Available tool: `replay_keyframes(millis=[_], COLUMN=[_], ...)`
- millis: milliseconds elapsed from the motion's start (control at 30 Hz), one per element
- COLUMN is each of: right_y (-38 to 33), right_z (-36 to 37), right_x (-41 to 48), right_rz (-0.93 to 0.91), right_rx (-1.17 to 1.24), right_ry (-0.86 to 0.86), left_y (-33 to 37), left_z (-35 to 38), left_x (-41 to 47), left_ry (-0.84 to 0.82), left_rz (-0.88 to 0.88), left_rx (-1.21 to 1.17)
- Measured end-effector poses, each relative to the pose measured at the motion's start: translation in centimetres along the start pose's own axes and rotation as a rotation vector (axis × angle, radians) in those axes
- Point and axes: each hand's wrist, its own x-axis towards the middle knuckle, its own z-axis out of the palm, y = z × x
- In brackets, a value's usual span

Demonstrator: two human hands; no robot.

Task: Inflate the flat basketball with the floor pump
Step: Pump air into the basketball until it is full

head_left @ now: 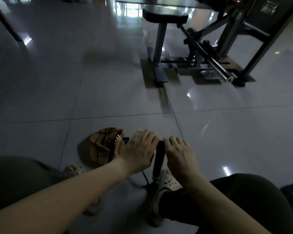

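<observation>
A person sits over a glossy grey tiled floor (pixel 108 81) with both bare forearms reaching down to an upright black floor pump (pixel 158 159). The left hand (pixel 139 149) clasps the left end of the pump handle (pixel 160 143), its fingers curled over the top, and the right hand (pixel 179 154) wraps around the right end in the same way. Only a short black piece of the handle shows between the two sets of knuckles. The pump's barrel stands directly below that gap, tilted slightly, and its base is pinned under a beige perforated clog (pixel 167 184) on the person's right foot. The flat orange-tan basketball with black seams (pixel 102 146) lies crumpled and folded in on itself on the tiles just to the left of the left hand. It sits lower than the hand, and the hand's outer edge overlaps its right side in this view. A small white piece (pixel 118 138) sits at the ball's upper right edge, close to the left knuckles; what it is cannot be made out. A thin black hose (pixel 145 176) runs from the foot of the pump up under the left wrist towards the ball. A second beige sandal (pixel 73 169) peeks out below the ball. Further off, at the upper right, stands a dark metal gym machine with a padded seat (pixel 165 16).
</observation>
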Motion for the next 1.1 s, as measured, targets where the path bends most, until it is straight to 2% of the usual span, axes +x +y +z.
replay_keyframes(millis=[167,367,533,633,700,800,900,1000,1100], right_y=[-1.1,-1.2,-0.8,-0.7,-0.8,-1.1,-1.6,-2.2,-2.2], right_z=[4.9,9.1,7.9,6.8,6.4,5.5,3.7,2.4,3.1], right_x=[-2.7,-3.7,-2.0,-1.2,-1.2,-1.3,-0.3,2.4,7.0], right_rz=[0.087,0.148,0.108,0.139,0.144,0.086,0.048,0.105,0.134], right_rx=[-0.027,0.005,0.068,0.140,0.130,0.096,0.163,0.287,0.305], right_ry=[-0.118,-0.373,-0.476,-0.545,-0.593,-0.624,-0.627,-0.661,-0.686], left_y=[3.4,4.2,2.6,1.3,1.0,0.6,-0.9,-3.9,-8.2], left_z=[5.6,10.2,10.1,9.6,9.2,9.1,9.0,7.9,6.7], left_x=[-2.0,-4.0,-2.8,-2.3,-2.6,-3.4,-4.3,-4.4,-3.3], left_ry=[-0.196,-0.205,-0.295,-0.411,-0.416,-0.389,-0.441,-0.526,-0.610], left_rz=[-0.063,-0.033,-0.060,-0.026,-0.001,0.027,0.032,0.021,0.013], left_rx=[-0.065,-0.100,-0.270,-0.354,-0.371,-0.343,-0.288,-0.259,-0.143])
